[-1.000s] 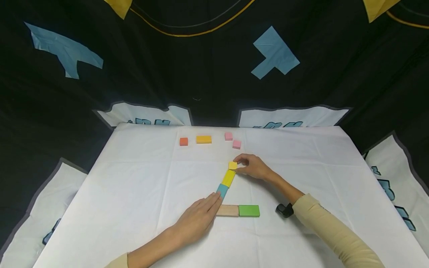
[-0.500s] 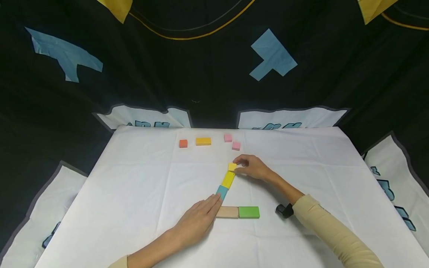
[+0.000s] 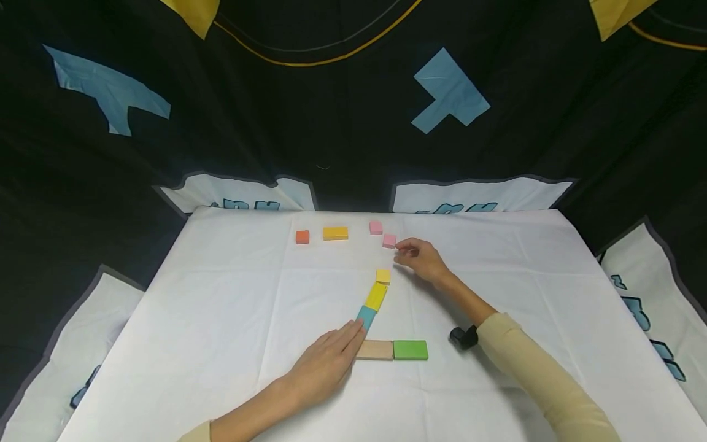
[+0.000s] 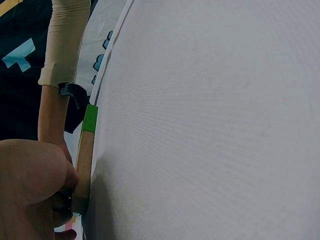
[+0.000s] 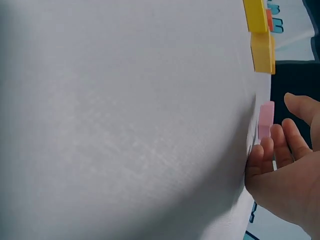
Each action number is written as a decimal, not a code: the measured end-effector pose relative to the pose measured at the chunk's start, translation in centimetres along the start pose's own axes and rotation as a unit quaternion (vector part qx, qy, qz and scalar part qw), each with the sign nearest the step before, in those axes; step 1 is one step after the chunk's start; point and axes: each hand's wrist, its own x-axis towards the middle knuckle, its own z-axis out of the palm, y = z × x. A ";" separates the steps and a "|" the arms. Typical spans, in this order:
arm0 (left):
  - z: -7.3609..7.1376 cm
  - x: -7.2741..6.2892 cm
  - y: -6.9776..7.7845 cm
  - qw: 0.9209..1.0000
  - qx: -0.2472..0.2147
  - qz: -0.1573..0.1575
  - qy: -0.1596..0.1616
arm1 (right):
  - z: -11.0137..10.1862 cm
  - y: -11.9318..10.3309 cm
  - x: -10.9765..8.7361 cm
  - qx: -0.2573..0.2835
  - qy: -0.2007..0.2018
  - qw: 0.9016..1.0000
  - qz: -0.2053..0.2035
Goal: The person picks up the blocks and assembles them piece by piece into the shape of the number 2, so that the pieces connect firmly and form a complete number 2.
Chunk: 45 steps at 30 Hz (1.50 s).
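Observation:
My left hand (image 3: 326, 359) lies with extended fingers over the near part of a blue block (image 3: 366, 316) and the left end of a plain wooden block (image 3: 375, 350). A green block (image 3: 410, 350) continues that row rightward. From the blue block, a yellow oblong block (image 3: 376, 296) and a paler yellow cube (image 3: 383, 277) lead away in a slanting line. My right hand (image 3: 422, 258) is beside the nearer pink cube (image 3: 389, 241), fingertips close to its right side. In the right wrist view, thumb and fingers stand apart near the pink cube (image 5: 266, 120); contact is unclear.
Behind the nearer pink cube sits another pink cube (image 3: 376, 228). An orange-yellow oblong block (image 3: 335, 233) and an orange cube (image 3: 302, 237) lie farther left. White cloth covers the table (image 3: 210, 344), and a black curtain (image 3: 353, 135) hangs beyond its far edge.
The right hand has let go of the pale yellow cube and moved away from me to the nearer pink cube. The yellow cube stays at the line's far end; the left hand keeps its place.

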 end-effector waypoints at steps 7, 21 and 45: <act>0.1 -0.1 0.0 1.000 0.005 0.002 0.007 | 0.3 0.2 1.0 -0.004 0.028 0.999 0.018; 0.0 -0.1 -0.1 1.000 0.005 0.001 0.007 | 0.7 0.3 3.1 -0.041 0.040 0.998 0.015; 0.3 0.0 -0.2 1.000 0.002 0.009 0.013 | 1.1 0.0 3.6 -0.075 0.038 0.996 -0.002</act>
